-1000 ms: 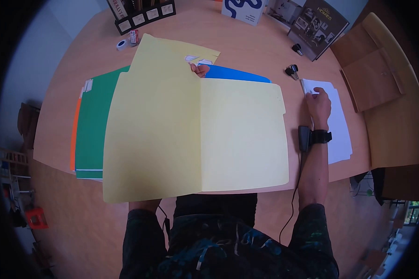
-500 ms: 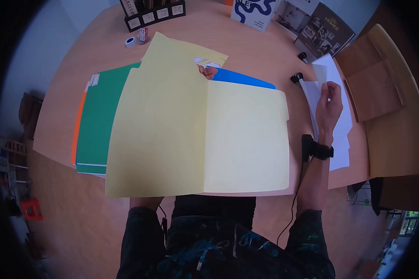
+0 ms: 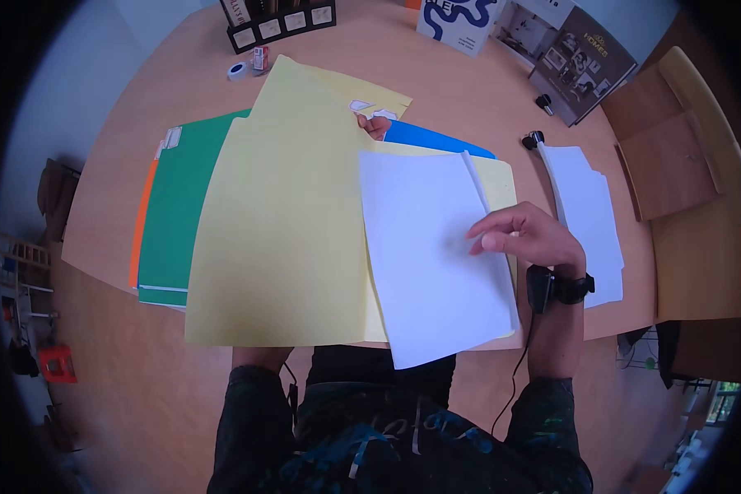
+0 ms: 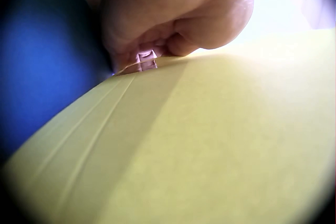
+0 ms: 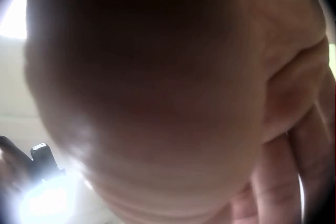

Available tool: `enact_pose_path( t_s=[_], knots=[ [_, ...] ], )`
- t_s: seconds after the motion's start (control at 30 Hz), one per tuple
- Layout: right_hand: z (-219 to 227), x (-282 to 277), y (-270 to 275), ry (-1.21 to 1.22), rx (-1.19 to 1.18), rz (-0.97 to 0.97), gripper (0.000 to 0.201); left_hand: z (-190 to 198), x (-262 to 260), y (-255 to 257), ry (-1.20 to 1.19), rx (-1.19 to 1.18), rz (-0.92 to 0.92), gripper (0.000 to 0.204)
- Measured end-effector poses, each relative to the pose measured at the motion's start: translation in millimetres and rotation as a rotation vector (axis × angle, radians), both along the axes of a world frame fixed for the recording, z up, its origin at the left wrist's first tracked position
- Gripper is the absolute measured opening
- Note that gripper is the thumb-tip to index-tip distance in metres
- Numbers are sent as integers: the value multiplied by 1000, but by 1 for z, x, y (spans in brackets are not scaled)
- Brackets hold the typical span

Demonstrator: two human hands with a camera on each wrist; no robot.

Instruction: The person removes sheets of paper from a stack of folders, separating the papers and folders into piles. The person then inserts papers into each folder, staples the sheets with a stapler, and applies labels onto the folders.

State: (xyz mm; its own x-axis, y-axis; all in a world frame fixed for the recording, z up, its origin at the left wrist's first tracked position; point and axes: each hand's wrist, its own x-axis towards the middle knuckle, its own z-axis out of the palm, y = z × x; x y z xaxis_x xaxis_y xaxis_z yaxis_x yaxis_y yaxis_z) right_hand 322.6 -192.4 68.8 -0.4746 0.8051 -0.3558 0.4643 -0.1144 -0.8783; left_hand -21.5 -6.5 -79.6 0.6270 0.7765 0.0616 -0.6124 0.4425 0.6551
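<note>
A yellow file folder [image 3: 280,222] is held open like a book, its left flap raised. My left hand [image 3: 374,126] grips it at the top near the fold, mostly hidden behind the flap. The left wrist view shows this hand [image 4: 178,16] curled over the folder's edge. A white sheet of paper [image 3: 420,280] lies over the right flap, its lower end overhanging the folder's bottom edge. Over the sheet's right side is my right hand [image 3: 531,235], fingers loosely bent, fingertips close above the paper. In the right wrist view the palm [image 5: 157,103] fills most of the picture.
Green [image 3: 193,198] and orange folders [image 3: 144,222] lie stacked at left, a blue folder [image 3: 445,138] behind the yellow one. More white paper [image 3: 589,222] is at right, near black clips [image 3: 533,140]. A wooden holder [image 3: 671,148], a book [image 3: 583,62] and a tape roll [image 3: 237,72] stand farther off.
My right hand lifted a sheet from the paper stack at right and brought it left onto the open folder, its fingers now loosened. The left hand keeps its grip on the folder.
</note>
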Motion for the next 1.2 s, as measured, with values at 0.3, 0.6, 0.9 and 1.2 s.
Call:
enact_pose_path(
  t_s=[0.3,0.6,0.9,1.2],
  knots=[
    [-40,-24,14,-475,536,92,81,6,3,-4,40,26,18,37],
    [-37,-29,8,-602,485,54,91,12,6,-7,74,54,47,37],
    [-31,-41,4,-621,478,-9,87,18,9,-10,115,84,60,36],
    [-55,26,48,-232,658,-962,42,21,13,-19,123,105,70,36]
  ],
)
